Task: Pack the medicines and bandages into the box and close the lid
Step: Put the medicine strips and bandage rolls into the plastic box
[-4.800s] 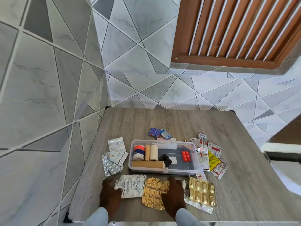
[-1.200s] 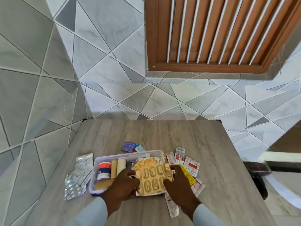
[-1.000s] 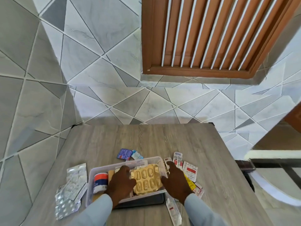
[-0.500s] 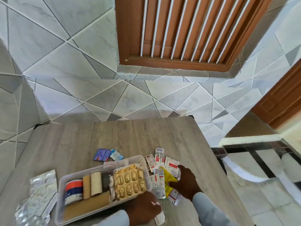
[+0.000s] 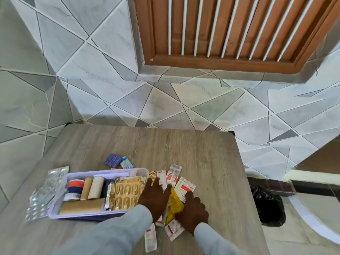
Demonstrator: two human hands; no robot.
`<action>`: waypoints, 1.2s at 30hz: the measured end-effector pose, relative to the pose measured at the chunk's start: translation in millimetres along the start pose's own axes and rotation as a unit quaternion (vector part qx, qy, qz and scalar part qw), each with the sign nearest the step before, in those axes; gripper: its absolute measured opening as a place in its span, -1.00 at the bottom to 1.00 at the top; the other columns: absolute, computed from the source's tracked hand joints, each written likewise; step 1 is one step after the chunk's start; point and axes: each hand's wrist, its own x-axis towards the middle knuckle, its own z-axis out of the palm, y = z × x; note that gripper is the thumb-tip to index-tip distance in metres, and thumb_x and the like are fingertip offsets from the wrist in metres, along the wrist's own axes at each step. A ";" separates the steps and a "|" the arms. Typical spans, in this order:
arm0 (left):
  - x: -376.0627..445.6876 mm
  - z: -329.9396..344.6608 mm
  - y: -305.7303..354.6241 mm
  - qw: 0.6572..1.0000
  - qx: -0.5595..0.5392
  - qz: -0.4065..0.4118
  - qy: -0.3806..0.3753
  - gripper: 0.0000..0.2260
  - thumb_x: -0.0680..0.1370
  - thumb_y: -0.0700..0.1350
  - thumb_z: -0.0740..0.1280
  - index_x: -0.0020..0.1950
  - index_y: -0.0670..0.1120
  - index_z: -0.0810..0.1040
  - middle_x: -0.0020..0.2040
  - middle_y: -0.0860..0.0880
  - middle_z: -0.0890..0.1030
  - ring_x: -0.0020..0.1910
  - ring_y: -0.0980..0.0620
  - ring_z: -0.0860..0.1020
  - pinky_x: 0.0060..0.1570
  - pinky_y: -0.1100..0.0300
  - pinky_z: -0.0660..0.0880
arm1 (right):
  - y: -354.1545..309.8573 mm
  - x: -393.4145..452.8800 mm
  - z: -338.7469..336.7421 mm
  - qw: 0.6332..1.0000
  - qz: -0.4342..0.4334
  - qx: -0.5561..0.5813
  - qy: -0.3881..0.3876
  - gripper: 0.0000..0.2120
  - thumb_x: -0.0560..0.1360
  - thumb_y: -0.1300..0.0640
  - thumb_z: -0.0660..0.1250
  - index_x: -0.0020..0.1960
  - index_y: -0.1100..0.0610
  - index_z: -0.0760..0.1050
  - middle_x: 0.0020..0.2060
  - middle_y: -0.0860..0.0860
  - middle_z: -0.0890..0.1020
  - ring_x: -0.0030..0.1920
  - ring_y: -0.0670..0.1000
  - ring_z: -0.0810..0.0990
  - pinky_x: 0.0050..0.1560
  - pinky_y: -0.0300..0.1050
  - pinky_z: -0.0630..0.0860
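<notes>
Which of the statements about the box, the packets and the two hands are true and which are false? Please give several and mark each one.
1. The gold blister pack lies inside the box. True.
2. The lid is closed on the box. False: the box is open and its contents show.
3. Both hands are on the packets to the right of the box. True: the left hand and the right hand rest on the pile around the yellow packet.
4. The silver blister strips are already in the box. False: they lie on the table to the left of it.
5. The blue sachet lies in front of the box. False: it lies behind it.
</notes>
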 end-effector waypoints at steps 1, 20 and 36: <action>1.4 -0.9 3.6 1.000 0.010 -0.002 -0.004 -0.42 0.60 -0.12 0.13 0.55 -0.10 -0.06 0.47 -0.26 0.29 0.53 -0.28 0.01 0.47 -0.28 -0.15 | 1.1 0.1 -0.1 1.000 -0.010 0.022 -0.012 -0.31 0.36 -0.14 0.34 0.39 -0.04 0.14 0.21 0.09 0.45 0.23 0.21 0.47 0.21 0.08 0.45; 11.1 -19.8 3.3 0.908 -0.408 -0.080 0.041 -0.61 0.42 -0.18 0.27 0.22 0.03 0.31 -0.04 -0.15 0.62 -0.03 -0.15 0.60 -0.04 0.00 0.53 | 8.6 7.7 -27.3 0.941 -0.031 0.330 -0.067 -0.92 0.17 0.21 0.29 -0.42 0.09 0.40 -0.51 0.00 0.42 -0.41 0.01 0.37 -0.36 -0.17 0.28; -50.0 1.5 -148.1 0.752 -0.628 -0.087 0.178 -0.55 0.37 -0.16 0.51 0.15 0.10 0.42 0.08 0.01 0.54 0.06 -0.01 0.54 0.00 0.22 0.46 | -142.3 -19.4 -8.9 0.957 -0.155 0.244 0.008 -0.79 0.41 0.15 0.44 0.01 0.03 0.49 0.00 0.12 0.64 0.00 0.10 0.64 0.07 0.06 0.61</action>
